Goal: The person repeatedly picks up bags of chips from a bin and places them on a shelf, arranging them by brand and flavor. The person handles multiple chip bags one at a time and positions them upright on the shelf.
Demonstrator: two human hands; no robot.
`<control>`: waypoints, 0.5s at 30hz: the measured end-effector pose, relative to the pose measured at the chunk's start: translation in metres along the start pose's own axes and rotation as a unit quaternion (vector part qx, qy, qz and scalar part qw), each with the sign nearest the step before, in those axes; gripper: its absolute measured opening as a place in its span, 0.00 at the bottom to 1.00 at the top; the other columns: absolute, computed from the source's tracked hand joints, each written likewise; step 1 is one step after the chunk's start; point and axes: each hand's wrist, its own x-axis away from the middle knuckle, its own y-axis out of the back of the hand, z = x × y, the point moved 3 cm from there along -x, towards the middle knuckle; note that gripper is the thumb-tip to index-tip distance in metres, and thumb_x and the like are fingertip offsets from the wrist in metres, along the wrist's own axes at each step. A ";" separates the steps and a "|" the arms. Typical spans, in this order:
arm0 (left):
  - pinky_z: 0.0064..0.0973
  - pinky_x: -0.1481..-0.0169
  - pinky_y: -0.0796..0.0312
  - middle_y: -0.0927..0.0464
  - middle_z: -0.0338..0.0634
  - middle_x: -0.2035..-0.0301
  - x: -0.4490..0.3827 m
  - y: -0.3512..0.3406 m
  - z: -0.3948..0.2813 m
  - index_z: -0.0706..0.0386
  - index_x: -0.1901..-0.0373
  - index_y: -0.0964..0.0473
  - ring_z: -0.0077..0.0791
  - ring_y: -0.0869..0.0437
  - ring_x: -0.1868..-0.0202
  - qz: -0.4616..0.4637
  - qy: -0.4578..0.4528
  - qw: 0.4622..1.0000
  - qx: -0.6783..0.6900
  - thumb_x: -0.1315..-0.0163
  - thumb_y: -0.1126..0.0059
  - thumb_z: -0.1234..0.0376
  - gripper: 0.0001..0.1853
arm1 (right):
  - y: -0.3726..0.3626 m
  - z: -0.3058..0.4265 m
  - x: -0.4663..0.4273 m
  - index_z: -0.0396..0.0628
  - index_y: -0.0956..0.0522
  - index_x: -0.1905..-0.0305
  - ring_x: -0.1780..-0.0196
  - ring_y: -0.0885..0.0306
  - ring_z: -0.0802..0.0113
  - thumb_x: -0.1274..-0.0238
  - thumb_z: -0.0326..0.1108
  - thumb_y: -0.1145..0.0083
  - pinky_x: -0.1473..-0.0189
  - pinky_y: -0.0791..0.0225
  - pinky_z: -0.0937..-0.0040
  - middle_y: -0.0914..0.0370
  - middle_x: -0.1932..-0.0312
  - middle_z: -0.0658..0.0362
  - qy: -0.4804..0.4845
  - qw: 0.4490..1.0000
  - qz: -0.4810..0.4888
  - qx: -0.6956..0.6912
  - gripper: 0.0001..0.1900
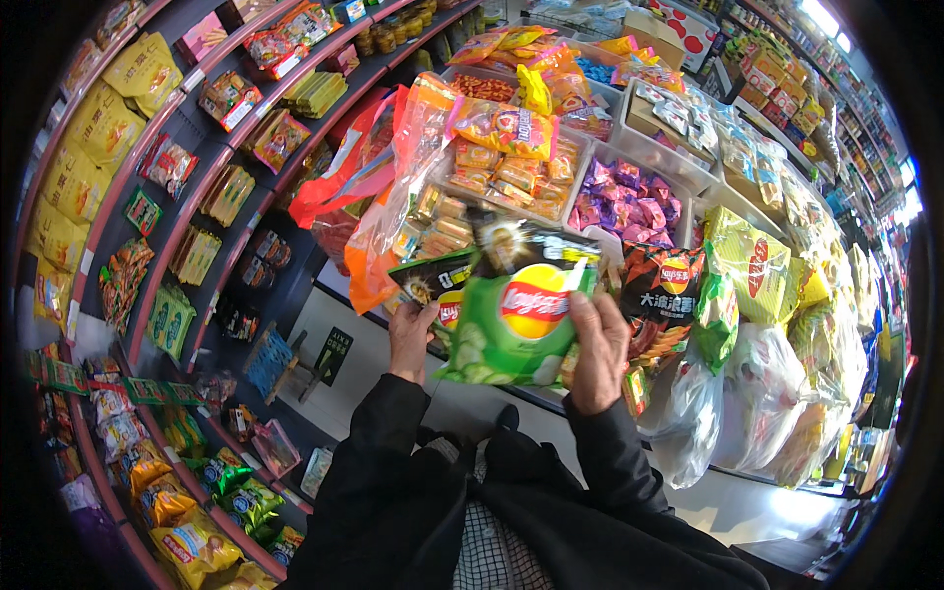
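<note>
My right hand [599, 346] grips the right edge of a green and black Lay's chip bag [516, 332], held up in front of the candy display. Behind and left of it, my left hand [413, 335] holds a second dark and green chip bag [440, 284] by its lower left side; the green bag partly covers it. A black Lay's bag [661, 302] stands at the display's edge, right of my right hand. Beside that bag is a smaller green and white packet [717, 317]. An open orange and clear plastic bag [413, 169] lies to the upper left.
Clear bins of wrapped sweets [627, 195] fill the display ahead. Curved shelves [173, 110] with snack packets run along the left. White plastic bags [759, 391] hang at the right edge. A small blue folding stool [269, 361] stands on the floor at lower left.
</note>
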 end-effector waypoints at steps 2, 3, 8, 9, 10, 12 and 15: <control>0.23 0.59 0.32 0.21 0.39 0.60 0.003 -0.002 -0.010 0.66 0.50 0.25 0.21 0.22 0.61 -0.035 -0.004 0.999 -0.035 0.36 0.31 0.57 0.23 | 0.020 0.002 -0.005 0.42 0.24 0.68 0.66 0.38 0.83 0.26 0.40 0.42 0.64 0.42 0.78 0.31 0.72 0.70 0.012 1.000 -0.029 0.005 0.15; 0.24 0.59 0.30 0.20 0.40 0.59 -0.004 0.003 -0.001 0.66 0.50 0.25 0.23 0.21 0.62 -0.038 -0.004 0.999 -0.038 0.36 0.31 0.57 0.23 | 0.028 0.006 -0.006 0.42 0.24 0.68 0.66 0.38 0.83 0.26 0.40 0.42 0.63 0.42 0.78 0.30 0.72 0.70 0.020 0.999 -0.040 0.017 0.15; 0.26 0.62 0.28 0.20 0.40 0.65 -0.014 0.007 0.009 0.68 0.55 0.24 0.24 0.22 0.67 -0.070 -0.043 0.994 -0.071 0.38 0.30 0.58 0.22 | 0.055 0.010 -0.005 0.48 0.29 0.70 0.67 0.40 0.86 0.26 0.37 0.43 0.64 0.44 0.82 0.34 0.73 0.72 0.030 0.998 -0.050 -0.023 0.14; 0.26 0.63 0.29 0.21 0.39 0.68 -0.014 0.007 0.008 0.69 0.57 0.23 0.23 0.23 0.68 -0.081 -0.060 0.991 -0.083 0.39 0.29 0.58 0.23 | 0.057 0.011 -0.004 0.48 0.29 0.70 0.67 0.40 0.86 0.26 0.37 0.43 0.64 0.44 0.81 0.34 0.73 0.72 0.028 0.998 -0.057 -0.013 0.14; 0.26 0.62 0.29 0.21 0.39 0.68 -0.014 0.006 0.006 0.69 0.58 0.23 0.23 0.23 0.68 -0.084 -0.069 0.991 -0.080 0.39 0.28 0.57 0.23 | 0.058 0.013 -0.003 0.48 0.29 0.70 0.67 0.40 0.86 0.26 0.38 0.43 0.64 0.45 0.81 0.34 0.73 0.72 0.027 0.998 -0.063 -0.003 0.14; 0.26 0.60 0.29 0.22 0.39 0.68 -0.011 0.006 -0.002 0.69 0.58 0.23 0.24 0.23 0.67 -0.092 -0.089 0.989 -0.074 0.39 0.28 0.57 0.23 | 0.062 0.012 -0.001 0.48 0.30 0.71 0.68 0.41 0.85 0.25 0.39 0.44 0.64 0.46 0.81 0.35 0.73 0.72 0.031 0.997 -0.063 0.021 0.16; 0.25 0.58 0.29 0.23 0.39 0.66 0.003 0.004 -0.020 0.67 0.59 0.24 0.23 0.23 0.64 -0.074 -0.122 0.989 0.035 0.38 0.28 0.57 0.22 | 0.057 0.016 0.003 0.48 0.30 0.71 0.68 0.43 0.85 0.25 0.39 0.45 0.64 0.47 0.81 0.35 0.73 0.71 0.020 0.998 -0.052 0.023 0.16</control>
